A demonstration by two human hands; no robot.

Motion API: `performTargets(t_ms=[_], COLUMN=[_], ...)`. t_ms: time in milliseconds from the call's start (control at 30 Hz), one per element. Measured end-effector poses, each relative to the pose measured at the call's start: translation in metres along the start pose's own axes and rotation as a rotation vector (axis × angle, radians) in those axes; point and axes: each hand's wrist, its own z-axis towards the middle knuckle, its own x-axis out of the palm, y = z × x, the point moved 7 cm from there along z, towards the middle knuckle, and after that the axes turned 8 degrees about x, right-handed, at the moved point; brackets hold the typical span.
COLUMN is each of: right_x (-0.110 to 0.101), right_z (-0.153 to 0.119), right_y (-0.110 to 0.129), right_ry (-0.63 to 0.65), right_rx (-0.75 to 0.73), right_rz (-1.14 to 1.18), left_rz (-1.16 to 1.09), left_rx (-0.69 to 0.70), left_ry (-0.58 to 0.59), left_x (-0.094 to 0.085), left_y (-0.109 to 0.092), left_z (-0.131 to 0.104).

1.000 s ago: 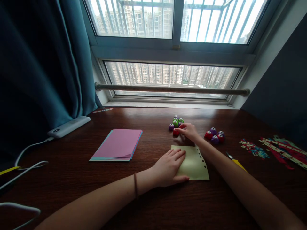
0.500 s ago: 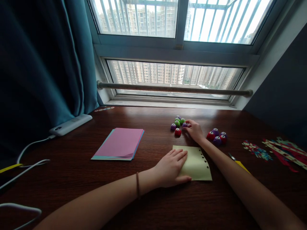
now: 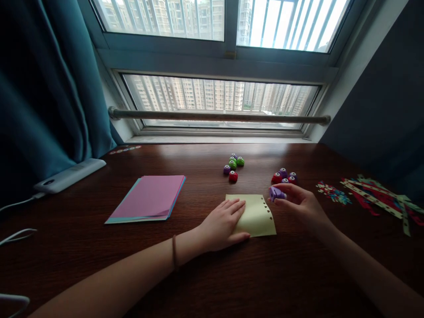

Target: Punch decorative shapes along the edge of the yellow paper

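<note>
My left hand (image 3: 225,224) lies flat on a pale yellow sheet (image 3: 256,218), fingers stretched out over its left part. Small dark punched holes run down the sheet's right edge. Just off the upper right corner of the sheet, my right hand (image 3: 300,203) pinches a purple punch (image 3: 277,194) between thumb and fingers, above the table. Beyond it sits a group of red and purple punches (image 3: 277,178). Farther left stands another group with green punches (image 3: 232,164), purple ones and a red punch (image 3: 233,176).
A stack of coloured paper (image 3: 149,196) lies on the left of the table. Small paper cutouts (image 3: 334,193) and punched paper strips (image 3: 377,198) are at the right. A white power strip (image 3: 71,176) with cables lies by the curtain at the far left.
My right hand has drawn back from the farther punches toward the right, now lifting a purple punch. My left hand stays on the sheet. The whole view has shifted.
</note>
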Motion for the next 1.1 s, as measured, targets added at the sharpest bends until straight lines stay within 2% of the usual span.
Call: performTargets(t_ms=[267,367,467,633,1100], right_x=[-0.016,-0.013,-0.009,-0.009,-0.008], right_z=[-0.008,-0.013,-0.019,-0.021,-0.020], right_y=[-0.024,-0.029,-0.029,-0.033,-0.041], right_ry=[-0.042,0.049,0.143,0.150,0.190], right_rx=[0.273,0.419,0.485,0.517,0.453], right_rz=[-0.116,-0.145,-0.130,-0.180,-0.326], left_rz=[0.009,0.004,0.012,0.043,0.071], left_rx=[-0.008,-0.006,-0.008,-0.022,-0.023], left_ry=[0.033,0.029,0.030,0.044,0.046], left_x=[0.004,0.003,0.001,0.001,0.003], left_y=[0.003,0.003,0.002,0.002,0.001], left_z=[0.001,0.002,0.003,0.003,0.002])
